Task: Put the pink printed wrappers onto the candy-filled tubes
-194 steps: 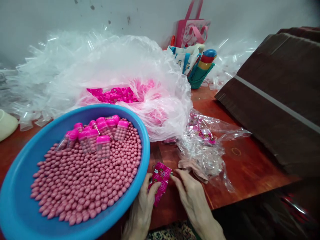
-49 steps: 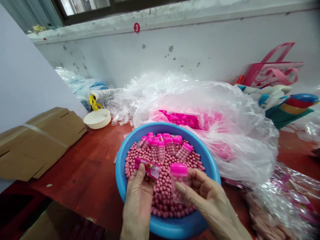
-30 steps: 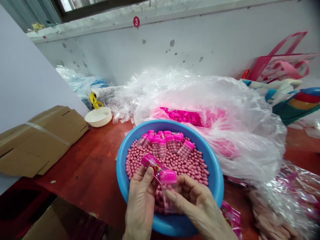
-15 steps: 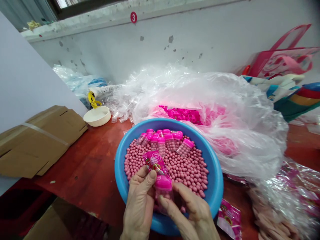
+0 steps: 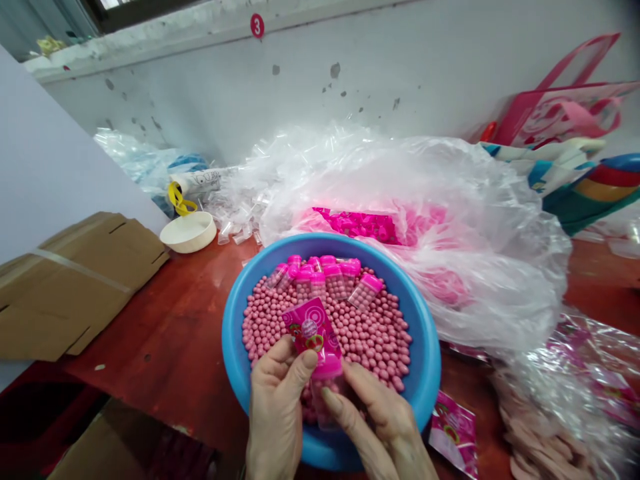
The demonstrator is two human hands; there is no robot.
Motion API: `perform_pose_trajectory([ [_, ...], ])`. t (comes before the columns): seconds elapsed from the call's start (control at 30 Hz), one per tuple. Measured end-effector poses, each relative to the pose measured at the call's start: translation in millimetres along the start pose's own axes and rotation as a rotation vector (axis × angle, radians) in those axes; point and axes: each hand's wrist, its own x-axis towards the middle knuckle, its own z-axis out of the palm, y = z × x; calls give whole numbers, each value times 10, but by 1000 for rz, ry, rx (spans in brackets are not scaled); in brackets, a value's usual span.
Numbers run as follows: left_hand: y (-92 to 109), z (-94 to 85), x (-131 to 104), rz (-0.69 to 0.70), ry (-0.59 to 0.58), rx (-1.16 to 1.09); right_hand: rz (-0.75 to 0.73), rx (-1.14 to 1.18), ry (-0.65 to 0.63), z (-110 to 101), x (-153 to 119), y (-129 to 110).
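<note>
A blue basin [image 5: 431,360] holds pink balls [image 5: 370,327] and several small clear jars with pink lids [image 5: 366,291]. Above its near part, my left hand [image 5: 281,400] pinches a printed pink packet [image 5: 315,329] between thumb and fingers. My right hand [image 5: 383,417] grips a clear jar [image 5: 324,400] at its side, thumb in front. The packet's lower end overlaps the pink top of that jar. Whether the packet is around the jar or in front of it, I cannot tell.
Behind the basin lies a big clear plastic bag [image 5: 475,200] with pink pieces. Flattened cardboard [image 5: 75,280] and a white round dish [image 5: 188,233] are on the left. Another pink packet [image 5: 453,433] and crumpled plastic [image 5: 595,373] lie on the right of the red table [image 5: 165,333].
The packet now lies flatter and shows more of its printed face, covering more of the jar's pink top. Both hands keep their grip. The whole view has shifted slightly.
</note>
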Motion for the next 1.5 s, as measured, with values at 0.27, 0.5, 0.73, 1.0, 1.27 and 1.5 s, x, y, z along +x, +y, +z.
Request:
perform_pose_trajectory([
  [0.27, 46, 41, -38, -24, -114, -49, -119, -93, 26, -27, -18, 48],
  [0.5, 27, -6, -34, -99, -119, -19, -283, -88, 75, 8, 7, 122],
  [0.73, 23, -23, -29, -184, -203, 6, -295, -153, 38, -42, 6, 160],
  [1.0, 83, -36, -80, -223, -242, -1, -303, -24, -14, -113, 41, 7],
  [1.27, 3, 13, -50, -132, -147, 127, -428, -362, 129, 74, -76, 334],
  [1.5, 74, -22, -48, -200, -222, 93, -443, -261, 51, 61, -18, 232],
])
